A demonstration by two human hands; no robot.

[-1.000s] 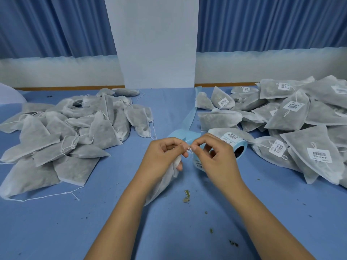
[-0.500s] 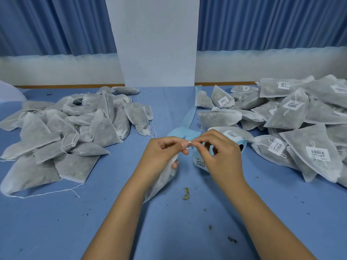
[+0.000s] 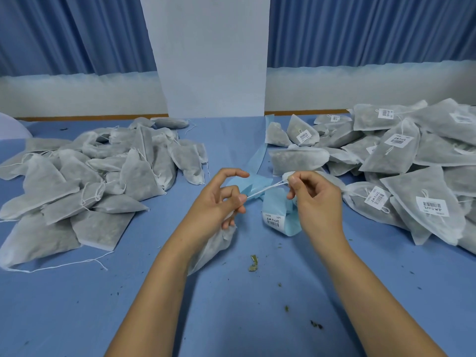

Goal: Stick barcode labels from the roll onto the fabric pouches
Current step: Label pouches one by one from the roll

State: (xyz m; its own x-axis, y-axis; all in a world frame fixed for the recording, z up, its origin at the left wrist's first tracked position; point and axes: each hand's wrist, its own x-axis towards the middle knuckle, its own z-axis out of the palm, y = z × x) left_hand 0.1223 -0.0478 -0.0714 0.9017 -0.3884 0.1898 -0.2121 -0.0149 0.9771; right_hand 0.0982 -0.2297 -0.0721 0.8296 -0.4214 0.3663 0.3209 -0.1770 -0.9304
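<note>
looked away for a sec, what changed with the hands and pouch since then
The hands drew apart: the right hand pulled rightward, stretching the drawstring taut from the left hand, which still grips the pouch, its forefinger now lifted. The label roll, unlabelled pile and labelled pile stayed put.

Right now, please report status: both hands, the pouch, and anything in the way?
Left hand grips pouch, pinches string. Right hand pinches its other end, string taut. No label seen on pouch. Roll beyond hands, not in the way.
</note>
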